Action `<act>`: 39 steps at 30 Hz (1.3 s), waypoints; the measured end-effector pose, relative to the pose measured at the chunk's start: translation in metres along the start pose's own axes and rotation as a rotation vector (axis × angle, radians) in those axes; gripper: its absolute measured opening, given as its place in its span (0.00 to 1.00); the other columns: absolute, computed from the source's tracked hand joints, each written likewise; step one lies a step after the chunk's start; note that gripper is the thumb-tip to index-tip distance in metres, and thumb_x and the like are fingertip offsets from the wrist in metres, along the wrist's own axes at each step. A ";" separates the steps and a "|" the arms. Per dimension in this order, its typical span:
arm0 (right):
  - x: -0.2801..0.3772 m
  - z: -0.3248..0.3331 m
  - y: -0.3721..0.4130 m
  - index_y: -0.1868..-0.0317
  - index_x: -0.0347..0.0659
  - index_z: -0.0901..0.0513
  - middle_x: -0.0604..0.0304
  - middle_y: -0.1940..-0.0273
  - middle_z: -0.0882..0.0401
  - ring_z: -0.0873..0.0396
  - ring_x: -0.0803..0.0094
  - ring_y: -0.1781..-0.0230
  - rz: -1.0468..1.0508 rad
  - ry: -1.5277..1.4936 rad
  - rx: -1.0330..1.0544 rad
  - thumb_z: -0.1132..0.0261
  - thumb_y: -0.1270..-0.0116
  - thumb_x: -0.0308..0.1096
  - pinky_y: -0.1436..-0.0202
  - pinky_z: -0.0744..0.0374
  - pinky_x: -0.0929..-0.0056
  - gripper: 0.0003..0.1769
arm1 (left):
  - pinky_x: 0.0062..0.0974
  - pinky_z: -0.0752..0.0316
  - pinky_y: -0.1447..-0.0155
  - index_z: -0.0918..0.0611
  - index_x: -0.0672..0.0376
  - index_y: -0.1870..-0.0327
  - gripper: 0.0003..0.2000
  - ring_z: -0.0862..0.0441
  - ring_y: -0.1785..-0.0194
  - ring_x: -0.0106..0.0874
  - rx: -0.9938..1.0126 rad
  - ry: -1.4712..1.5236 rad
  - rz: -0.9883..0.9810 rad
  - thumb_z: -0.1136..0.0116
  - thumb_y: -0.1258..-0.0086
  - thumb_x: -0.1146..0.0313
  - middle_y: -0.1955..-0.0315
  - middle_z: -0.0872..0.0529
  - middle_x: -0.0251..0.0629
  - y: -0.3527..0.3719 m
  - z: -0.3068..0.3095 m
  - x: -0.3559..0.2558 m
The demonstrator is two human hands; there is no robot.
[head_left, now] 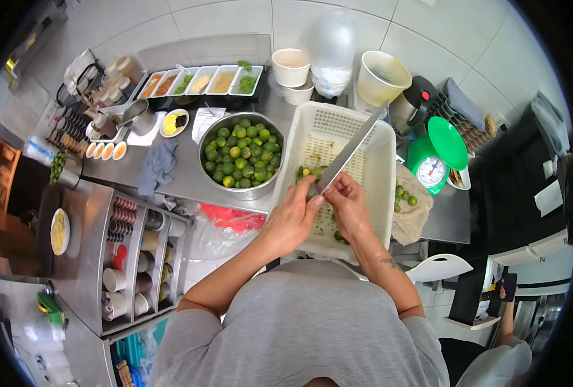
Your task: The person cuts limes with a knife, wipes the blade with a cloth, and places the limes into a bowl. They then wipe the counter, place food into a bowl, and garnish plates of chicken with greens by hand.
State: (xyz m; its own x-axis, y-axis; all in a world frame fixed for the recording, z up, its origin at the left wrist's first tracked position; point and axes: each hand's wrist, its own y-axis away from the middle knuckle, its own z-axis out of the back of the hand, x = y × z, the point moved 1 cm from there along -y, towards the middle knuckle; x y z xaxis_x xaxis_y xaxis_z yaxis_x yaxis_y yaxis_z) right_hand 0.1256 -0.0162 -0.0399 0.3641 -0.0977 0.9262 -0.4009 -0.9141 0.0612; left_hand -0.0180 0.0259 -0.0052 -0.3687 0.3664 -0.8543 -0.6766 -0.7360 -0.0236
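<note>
Over the white perforated basket (391,155), my left hand (291,218) is closed round the base of a large knife (351,153), whose blade slants up and to the right. Beside the blade's lower end, my right hand (349,205) has its fingers pinched together; what they hold, if anything, is hidden. Some green citrus pieces (310,171) lie in the basket behind my left fingers, and a few small fruits are by its near edge. A steel pot (242,187) full of small green citrus fruits stands to the left of the basket.
Right of the basket are a beige cloth (410,222) with several green fruits and a green scale (432,169). Garnish trays (201,82), white tubs (291,68) and a yellowish bucket (382,80) line the back. A blue-grey cloth (158,166) lies left. Another person (493,364) is at lower right.
</note>
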 end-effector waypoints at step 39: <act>0.022 0.035 -0.011 0.42 0.33 0.26 0.56 0.51 0.21 0.21 0.70 0.54 -0.087 0.029 0.238 0.44 0.30 0.26 0.49 0.22 0.74 0.17 | 0.16 0.38 0.76 0.44 0.57 0.28 0.31 0.35 0.80 0.18 0.274 0.545 0.090 0.63 0.24 0.46 0.62 0.28 0.33 0.000 0.004 -0.012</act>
State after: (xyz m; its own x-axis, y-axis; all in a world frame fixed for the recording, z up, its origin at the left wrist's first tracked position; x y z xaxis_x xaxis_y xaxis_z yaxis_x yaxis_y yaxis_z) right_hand 0.1681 -0.0220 -0.0330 0.3632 -0.0063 0.9317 -0.1585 -0.9858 0.0551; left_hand -0.0161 0.0241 0.0071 -0.1025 -0.0871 -0.9909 -0.8237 -0.5511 0.1336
